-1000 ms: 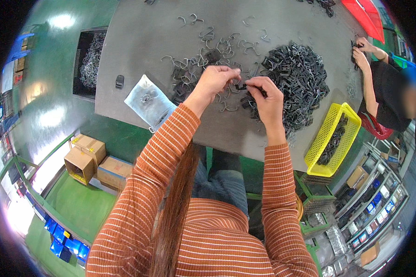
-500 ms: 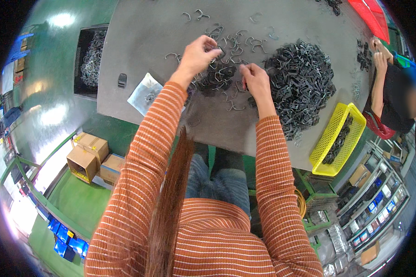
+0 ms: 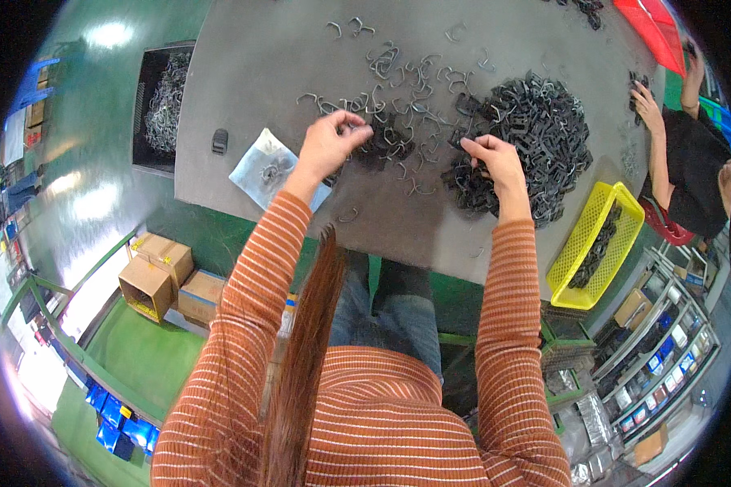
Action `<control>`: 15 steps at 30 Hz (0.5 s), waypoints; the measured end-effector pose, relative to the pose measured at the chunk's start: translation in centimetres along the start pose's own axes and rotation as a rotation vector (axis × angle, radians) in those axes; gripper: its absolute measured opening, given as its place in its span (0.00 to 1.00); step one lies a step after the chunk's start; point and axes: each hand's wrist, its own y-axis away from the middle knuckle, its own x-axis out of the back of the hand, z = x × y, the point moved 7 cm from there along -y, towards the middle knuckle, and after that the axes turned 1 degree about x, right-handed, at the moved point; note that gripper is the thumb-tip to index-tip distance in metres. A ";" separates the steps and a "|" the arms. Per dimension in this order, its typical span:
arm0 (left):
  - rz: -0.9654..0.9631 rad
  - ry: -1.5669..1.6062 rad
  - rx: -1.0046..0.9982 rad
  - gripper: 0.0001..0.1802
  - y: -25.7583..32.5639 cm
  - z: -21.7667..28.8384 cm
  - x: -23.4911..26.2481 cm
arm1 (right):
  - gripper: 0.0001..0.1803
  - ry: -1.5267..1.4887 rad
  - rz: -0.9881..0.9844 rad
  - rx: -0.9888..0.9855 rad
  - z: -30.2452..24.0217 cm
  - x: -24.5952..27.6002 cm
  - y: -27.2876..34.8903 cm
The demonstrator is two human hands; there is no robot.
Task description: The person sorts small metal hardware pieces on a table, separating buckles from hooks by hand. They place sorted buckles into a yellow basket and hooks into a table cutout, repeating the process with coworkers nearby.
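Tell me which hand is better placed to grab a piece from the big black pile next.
Likely the right hand: it is at the left side of the big black pile, while the left hand is farther off, beside the smaller heap.

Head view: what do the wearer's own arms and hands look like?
The left sleeve and right sleeve match: long, close-fitting, rust-orange, with thin white stripes running around the arm, ending short of the hands. The left hand and right hand are bare, with no gloves. I can see no cables on either arm.
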 end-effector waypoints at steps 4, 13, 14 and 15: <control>0.252 -0.470 -0.281 0.18 1.9 1.9 -1.1 | 0.12 -0.085 -0.008 -0.012 0.3 1.3 1.5; -0.182 0.439 0.232 0.08 -0.9 -0.4 0.6 | 0.04 -0.552 -0.228 0.230 -2.2 1.1 -0.3; -0.230 0.568 0.340 0.08 -0.8 -0.3 0.4 | 0.04 -0.433 -0.180 0.182 -2.6 1.0 -1.2; -0.160 0.552 0.326 0.08 -1.3 -0.8 1.3 | 0.07 -0.246 -0.117 0.206 -3.0 1.0 -2.8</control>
